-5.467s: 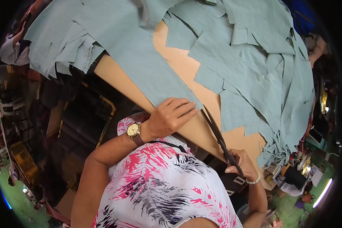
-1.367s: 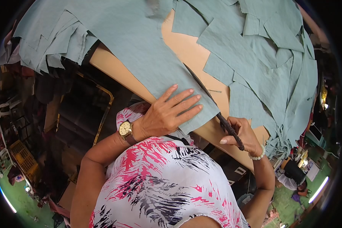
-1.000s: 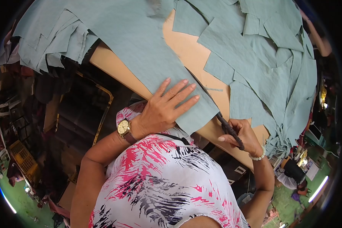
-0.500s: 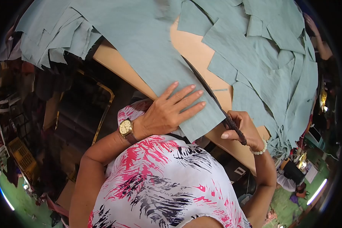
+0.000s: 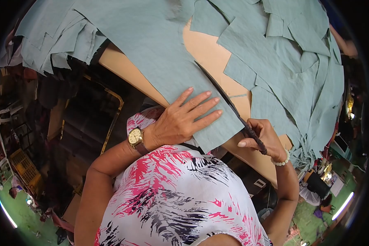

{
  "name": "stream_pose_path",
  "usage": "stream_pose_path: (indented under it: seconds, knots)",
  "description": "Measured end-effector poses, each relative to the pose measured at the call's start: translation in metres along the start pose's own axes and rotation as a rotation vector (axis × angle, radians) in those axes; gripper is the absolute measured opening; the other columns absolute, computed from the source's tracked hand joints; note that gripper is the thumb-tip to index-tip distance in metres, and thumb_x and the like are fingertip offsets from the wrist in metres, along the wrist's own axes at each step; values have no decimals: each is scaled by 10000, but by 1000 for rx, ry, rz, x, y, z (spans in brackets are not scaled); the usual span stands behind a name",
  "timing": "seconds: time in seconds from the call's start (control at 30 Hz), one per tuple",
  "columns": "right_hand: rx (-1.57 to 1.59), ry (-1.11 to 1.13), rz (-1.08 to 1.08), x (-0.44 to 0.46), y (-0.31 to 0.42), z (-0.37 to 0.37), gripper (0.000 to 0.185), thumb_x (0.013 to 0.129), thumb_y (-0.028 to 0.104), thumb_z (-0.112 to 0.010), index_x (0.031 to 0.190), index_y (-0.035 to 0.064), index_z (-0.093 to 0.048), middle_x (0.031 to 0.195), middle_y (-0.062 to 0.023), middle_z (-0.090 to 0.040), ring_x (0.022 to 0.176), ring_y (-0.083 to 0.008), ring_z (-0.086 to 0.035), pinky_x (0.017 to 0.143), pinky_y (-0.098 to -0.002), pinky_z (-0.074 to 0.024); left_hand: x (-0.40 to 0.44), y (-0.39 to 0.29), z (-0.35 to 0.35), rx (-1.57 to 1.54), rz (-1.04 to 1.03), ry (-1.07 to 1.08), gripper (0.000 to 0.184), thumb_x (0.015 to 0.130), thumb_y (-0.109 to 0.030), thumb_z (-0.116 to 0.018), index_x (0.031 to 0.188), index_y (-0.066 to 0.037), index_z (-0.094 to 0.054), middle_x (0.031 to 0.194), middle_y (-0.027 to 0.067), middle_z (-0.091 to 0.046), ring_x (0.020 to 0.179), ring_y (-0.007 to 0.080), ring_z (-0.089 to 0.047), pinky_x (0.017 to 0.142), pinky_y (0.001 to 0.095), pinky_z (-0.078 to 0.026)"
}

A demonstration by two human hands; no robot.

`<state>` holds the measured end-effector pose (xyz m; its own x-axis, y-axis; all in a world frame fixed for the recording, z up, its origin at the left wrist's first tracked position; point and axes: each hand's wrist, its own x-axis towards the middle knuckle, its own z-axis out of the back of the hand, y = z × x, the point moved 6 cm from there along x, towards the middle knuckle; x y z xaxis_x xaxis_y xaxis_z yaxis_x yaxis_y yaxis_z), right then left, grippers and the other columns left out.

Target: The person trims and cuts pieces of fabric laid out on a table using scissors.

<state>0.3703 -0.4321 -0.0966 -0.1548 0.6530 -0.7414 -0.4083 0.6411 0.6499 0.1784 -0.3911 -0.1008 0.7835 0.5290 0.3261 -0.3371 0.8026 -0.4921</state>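
A long strip of grey-green fabric [image 5: 160, 57] runs down over the table toward my body. My left hand [image 5: 186, 117] lies flat on its near end, fingers spread. In my right hand [image 5: 262, 139] is a pair of dark scissors [image 5: 221, 92], with fingers and thumb around the wrapped handles. The long blades lie along the right edge of the fabric strip, tips pointing away from me. Whether the blades are parted is hard to make out.
More grey-green fabric pieces [image 5: 279, 57] are heaped at the right, and layered pieces [image 5: 69, 41] hang at the far left. Tan table surface [image 5: 209, 45] shows between them. A yellow crate [image 5: 24, 168] stands at lower left. Another person's arm [image 5: 344, 43] is at the far right.
The scissors and my right hand have barely shifted. My left hand stays in place on the fabric. At the far right, the other person's arm has moved lower.
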Motion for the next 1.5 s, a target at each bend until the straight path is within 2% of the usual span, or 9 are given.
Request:
stream_pose_path:
  seconds: [0.3, 0.4, 0.6, 0.9, 1.03, 1.1, 1.3, 1.43, 1.5]
  knots:
    - [-69, -10, -30, -1, -1, 1, 455, 641, 302, -793, 567, 93, -395, 531, 83, -325, 497, -30, -270, 425, -222, -176, -2, 1, -3, 6, -9, 6, 401, 769, -118, -498, 1167, -123, -545, 1261, 98, -480, 1183, 266, -438, 978, 487, -303]
    - [36, 51, -26, 0, -1, -1, 461, 626, 304, -800, 563, 96, -394, 527, 80, -328, 490, -25, -279, 419, -217, -176, -2, 1, -2, -6, -16, 1, 395, 767, -117, -501, 1159, -120, -549, 1257, 99, -483, 1180, 265, -441, 976, 486, -305]
    - [-2, 23, -3, 6, 7, -3, 460, 587, 312, -810, 562, 103, -400, 523, 81, -336, 487, -19, -292, 420, -210, -178, -2, -5, -2, -30, -41, -12, 375, 775, -138, -502, 1146, -127, -552, 1250, 94, -488, 1167, 252, -453, 966, 479, -317]
    - [9, 9, 9, 9, 14, -6, 440, 622, 302, -799, 562, 91, -417, 505, 83, -341, 458, -17, -300, 409, -206, -172, -4, -7, -4, -51, -59, 1, 388, 782, -156, -496, 1168, -143, -535, 1264, 91, -474, 1175, 244, -445, 971, 479, -313]
    - [52, 25, -34, 7, 14, -11, 420, 640, 305, -789, 582, 78, -441, 518, 79, -364, 463, -12, -312, 406, -200, -196, -4, -5, -4, -59, -59, 15, 383, 779, -164, -511, 1160, -142, -543, 1265, 99, -473, 1185, 246, -437, 980, 480, -302]
    - [62, 23, -20, 7, 17, -14, 405, 650, 298, -784, 597, 70, -454, 527, 77, -375, 465, -9, -323, 404, -196, -215, -5, -3, -2, -158, -37, -8, 382, 771, -174, -533, 1151, -141, -550, 1264, 111, -473, 1190, 262, -431, 984, 497, -283]
    - [132, 6, 61, 9, 11, -22, 247, 699, 133, -674, 617, 53, -455, 546, 64, -384, 466, -11, -342, 407, -187, -249, -13, 0, 4, -369, -31, -93, 446, 750, -151, -516, 1195, -160, -515, 1305, 108, -432, 1222, 294, -390, 996, 557, -197]
    - [172, 29, 46, 11, 7, -24, 215, 706, 84, -611, 602, 48, -426, 540, 58, -382, 464, -9, -346, 406, -187, -253, -14, -1, 3, -439, -37, -107, 485, 717, -176, -546, 1200, -169, -512, 1314, 103, -424, 1230, 302, -379, 990, 593, -160]
    - [176, 30, 48, 11, 8, -25, 225, 712, 73, -604, 595, 45, -414, 535, 56, -383, 459, -8, -349, 402, -189, -257, -14, -1, 5, -434, -41, -92, 420, 749, -206, -551, 1166, -151, -538, 1289, 133, -444, 1218, 324, -390, 998, 586, -150]
